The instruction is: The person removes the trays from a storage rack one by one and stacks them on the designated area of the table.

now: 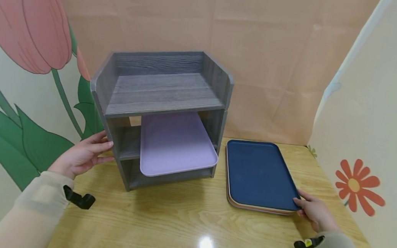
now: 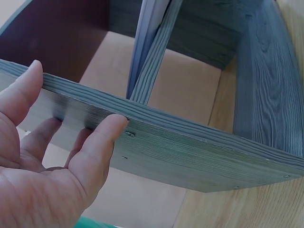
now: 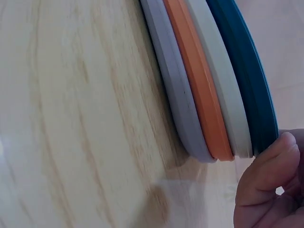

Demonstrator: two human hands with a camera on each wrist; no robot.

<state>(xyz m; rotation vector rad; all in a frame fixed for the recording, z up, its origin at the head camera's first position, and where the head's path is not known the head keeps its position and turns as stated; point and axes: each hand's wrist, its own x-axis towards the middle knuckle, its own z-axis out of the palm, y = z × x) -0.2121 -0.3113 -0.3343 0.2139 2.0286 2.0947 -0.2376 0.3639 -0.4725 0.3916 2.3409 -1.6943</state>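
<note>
— Grey wood on the left, is it?

— Yes, one grey wooden shelf unit point(image 1: 161, 110) stands on the table point(image 1: 191, 223), with a top deck and two open levels below. The left hand point(image 1: 80, 156) rests flat against its left side panel, fingers straight; the left wrist view shows the fingertips point(image 2: 111, 128) lying over the panel's edge, not curled round it.

— Anything inside the unit?

— One lilac tray point(image 1: 176, 143), lying on the middle level and sticking out a little past the front.

— And to the right of it?

— One stack of trays point(image 1: 258, 176) flat on the table, just beside the unit. The dark blue tray point(image 1: 257, 172) is on top. The right wrist view shows the edges: four trays in all, blue point(image 3: 247, 85), pale grey-white point(image 3: 221, 90), orange point(image 3: 197, 85) and light grey point(image 3: 171, 85) at the bottom.

— What is the right hand doing?

— The right hand point(image 1: 315, 213) is at the near right corner of the stack, a fingertip point(image 3: 280, 147) touching the blue tray's rim. Whether the fingers curl under that corner, I cannot tell.

— How many hands in view?

— Two, each with a pale sleeve and a small black clip at the wrist.
</note>
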